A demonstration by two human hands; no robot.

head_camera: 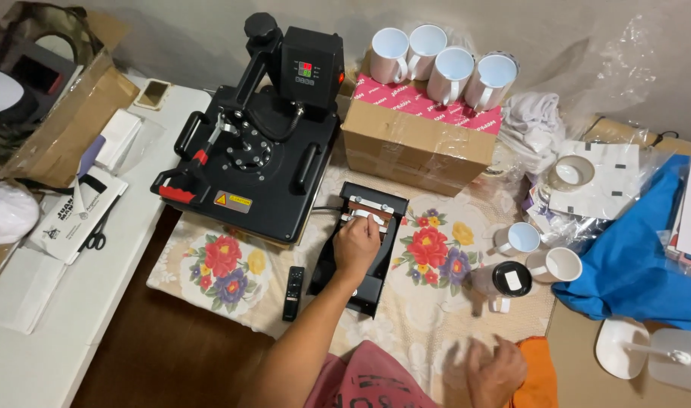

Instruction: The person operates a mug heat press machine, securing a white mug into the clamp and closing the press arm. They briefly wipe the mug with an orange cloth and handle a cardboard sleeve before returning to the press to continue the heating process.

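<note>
Mug-press attachment, black, with a brown heating band and a white mug clamped in it, lying on the floral cloth at centre, just right of a slim black remote. Nearest of all: right hand low at the near edge, blurred, resting beside an orange cloth; cannot tell whether its fingers are curled or spread. Slightly farther: left hand on top of the attachment, fingers closed around the white mug or the band at its far end; exact grip hidden by the knuckles. To the right, on the same cloth: dark tumbler with a white handle, then two white mugs lying near a blue sheet. Farther back and left: large black heat press with red-tipped handle, its cable running toward the attachment. Far right of that: cardboard box carrying four white mugs tipped on their sides. Far left: white table with scissors and papers. Likely trouble from here: burnt fingers if the band is hot, since the left hand sits directly on it; a snagged cable dragging the attachment; the tipped mugs rolling off the box if the surface is jolted.
</note>
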